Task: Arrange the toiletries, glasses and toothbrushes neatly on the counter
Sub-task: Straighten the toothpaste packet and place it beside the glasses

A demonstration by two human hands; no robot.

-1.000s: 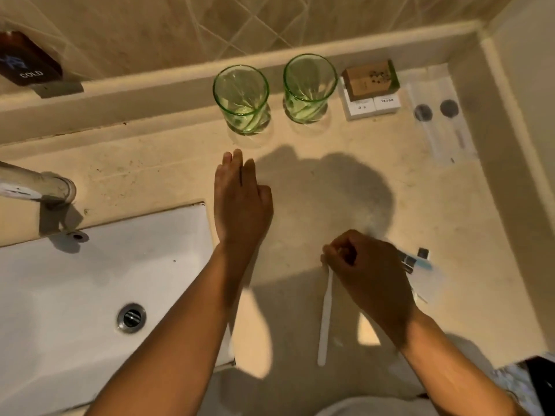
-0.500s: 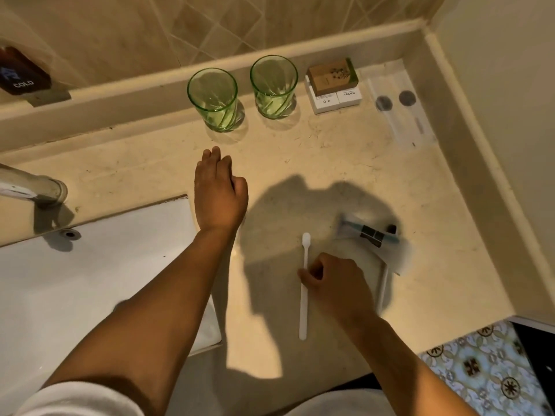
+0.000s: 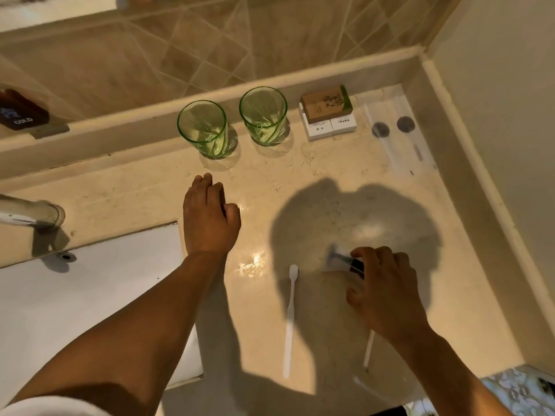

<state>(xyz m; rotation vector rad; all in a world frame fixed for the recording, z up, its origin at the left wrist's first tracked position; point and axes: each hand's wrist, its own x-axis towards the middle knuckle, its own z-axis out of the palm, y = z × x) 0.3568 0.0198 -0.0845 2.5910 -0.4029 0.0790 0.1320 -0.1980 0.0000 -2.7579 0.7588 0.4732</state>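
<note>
Two green glasses (image 3: pixel 201 127) (image 3: pixel 263 118) stand upright side by side at the back of the counter (image 3: pixel 300 181). Right of them sits a brown soap box (image 3: pixel 326 104) stacked on white boxes, then clear packets (image 3: pixel 396 136) in the corner. A white toothbrush (image 3: pixel 289 319) lies loose near the front edge. My right hand (image 3: pixel 387 295) hovers with arched, spread fingers over a clear packet with a teal and black item (image 3: pixel 338 258), fingertips at it. A second white toothbrush handle (image 3: pixel 368 349) sticks out from under that hand. My left hand (image 3: pixel 210 217) rests palm down, fingers loosely bent, holding nothing.
A white sink basin (image 3: pixel 90 295) lies at the left under my left forearm, with a tap (image 3: pixel 30 211) behind it. A raised ledge runs along the back and a wall closes the right side. Patterned floor (image 3: pixel 516 388) shows past the counter's front right edge.
My right hand has let go of the white toothbrush, which now lies on the counter, and moved right onto the clear packet. My left hand has stayed in place, fingers curling slightly.
</note>
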